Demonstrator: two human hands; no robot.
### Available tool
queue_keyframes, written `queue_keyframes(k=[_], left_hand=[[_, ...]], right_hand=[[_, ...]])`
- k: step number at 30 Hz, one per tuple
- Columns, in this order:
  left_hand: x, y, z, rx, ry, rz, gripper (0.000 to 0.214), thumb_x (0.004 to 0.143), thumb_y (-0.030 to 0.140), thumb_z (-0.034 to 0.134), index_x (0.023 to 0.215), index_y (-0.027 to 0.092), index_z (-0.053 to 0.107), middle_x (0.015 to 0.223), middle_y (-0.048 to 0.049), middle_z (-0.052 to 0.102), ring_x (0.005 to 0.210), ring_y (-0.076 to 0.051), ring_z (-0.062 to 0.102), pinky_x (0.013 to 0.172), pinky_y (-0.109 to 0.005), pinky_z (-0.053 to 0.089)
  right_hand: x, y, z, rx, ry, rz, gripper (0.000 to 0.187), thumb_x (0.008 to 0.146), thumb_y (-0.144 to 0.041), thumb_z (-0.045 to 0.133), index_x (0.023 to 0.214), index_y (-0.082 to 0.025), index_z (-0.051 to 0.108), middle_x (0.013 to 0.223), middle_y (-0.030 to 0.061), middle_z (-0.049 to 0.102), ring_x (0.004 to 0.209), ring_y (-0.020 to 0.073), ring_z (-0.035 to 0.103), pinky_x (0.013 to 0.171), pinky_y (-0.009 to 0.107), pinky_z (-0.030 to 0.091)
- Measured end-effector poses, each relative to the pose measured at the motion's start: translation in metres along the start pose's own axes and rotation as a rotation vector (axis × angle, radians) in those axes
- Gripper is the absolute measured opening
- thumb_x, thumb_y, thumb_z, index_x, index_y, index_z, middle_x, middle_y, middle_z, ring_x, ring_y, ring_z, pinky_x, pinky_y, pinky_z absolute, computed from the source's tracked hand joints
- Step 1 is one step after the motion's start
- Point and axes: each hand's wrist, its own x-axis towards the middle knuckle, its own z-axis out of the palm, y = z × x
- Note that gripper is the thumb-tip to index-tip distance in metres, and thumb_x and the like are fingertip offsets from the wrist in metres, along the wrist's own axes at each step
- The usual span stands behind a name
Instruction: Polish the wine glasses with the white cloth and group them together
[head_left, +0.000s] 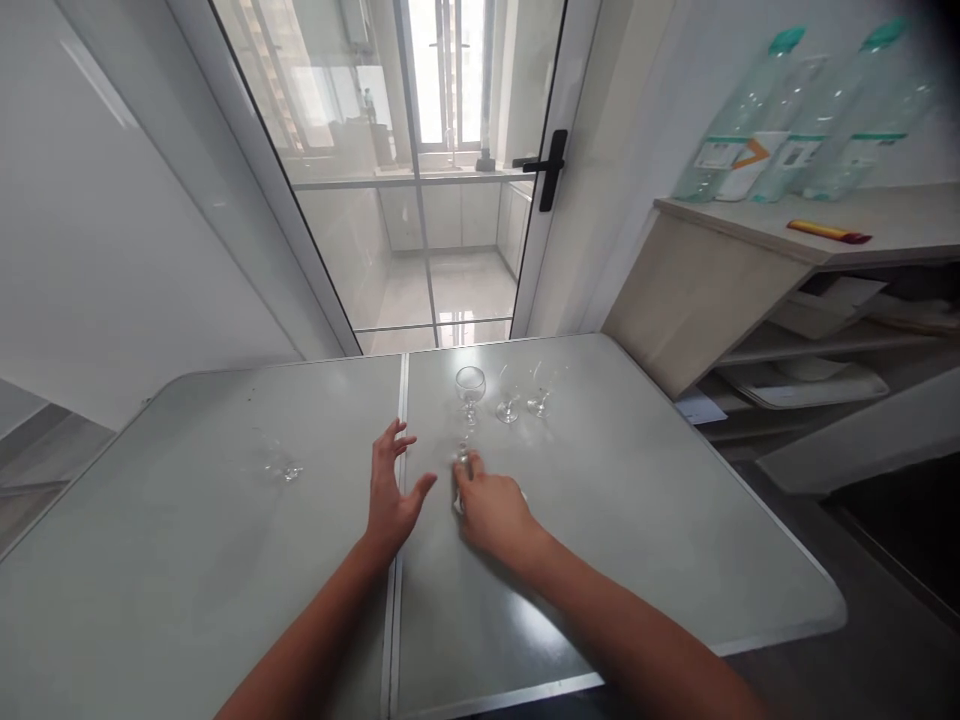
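My right hand [495, 508] is low over the table, its fingers curled down around a small clear glass piece [463, 455]. Bits of something whitish show at the edges of that palm, but the hand hides most of it. To its left, my left hand [391, 490] is raised with fingers and thumb apart, holding nothing. Just beyond both hands stands an upright stemmed glass [470, 385]. Two more clear glass pieces, one glass [508, 408] and another glass [538, 404], are to its right; their upper outlines are faint.
Another clear glass piece [286, 469] is on the left part of the pale table [637, 520], which has a metal seam. A glazed door [551, 170] stands behind. At right, a shelf unit [712, 260] bears green-capped bottles [757, 130] and a yellow-red packet [829, 232].
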Motion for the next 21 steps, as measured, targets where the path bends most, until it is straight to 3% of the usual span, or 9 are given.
queue_keyframes(k=[5,8,13,17,21], left_hand=[[0.001,0.001,-0.001,0.045,0.006,-0.053,0.051,0.1,0.045,0.054,0.147,0.027,0.044,0.132,-0.0127,0.051,0.107,-0.024,0.064,0.099,-0.049,0.052],[0.0,0.002,0.001,0.059,-0.019,-0.07,0.044,0.101,0.043,0.052,0.141,0.026,0.048,0.129,-0.0112,0.051,0.104,-0.023,0.063,0.098,-0.047,0.052],[-0.001,0.001,0.002,0.048,-0.037,-0.098,0.032,0.103,0.04,0.05,0.131,0.025,0.053,0.124,-0.009,0.052,0.099,-0.02,0.062,0.095,-0.043,0.052],[-0.001,0.0,0.002,0.045,-0.029,-0.125,0.028,0.103,0.039,0.048,0.126,0.024,0.054,0.121,-0.0083,0.054,0.097,-0.019,0.06,0.093,-0.04,0.052],[-0.001,0.0,0.004,0.037,-0.039,-0.17,0.029,0.103,0.041,0.047,0.126,0.024,0.054,0.116,-0.0076,0.057,0.095,-0.019,0.059,0.086,-0.036,0.052]], right_hand=[[0.004,0.027,-0.011,-0.019,-0.066,0.343,0.068,0.082,-0.011,0.063,0.146,0.007,0.048,0.149,0.0422,0.039,0.102,0.0354,0.074,0.081,0.036,0.058],[0.008,0.041,-0.016,-0.006,-0.092,0.452,0.064,0.082,-0.011,0.063,0.143,0.008,0.052,0.145,0.0429,0.044,0.105,0.0353,0.073,0.082,0.035,0.057],[0.011,0.048,-0.014,-0.001,-0.07,0.499,0.061,0.081,-0.011,0.061,0.139,0.007,0.055,0.145,0.0424,0.044,0.096,0.0311,0.076,0.076,0.032,0.056],[0.005,0.048,-0.016,0.018,-0.011,0.512,0.052,0.081,-0.01,0.059,0.132,0.004,0.061,0.128,0.0381,0.062,0.097,0.0331,0.074,0.074,0.033,0.054],[-0.007,0.034,-0.023,0.06,0.075,0.463,0.026,0.082,-0.007,0.053,0.103,-0.007,0.07,0.091,0.022,0.072,0.084,0.0313,0.074,0.07,0.033,0.05]])
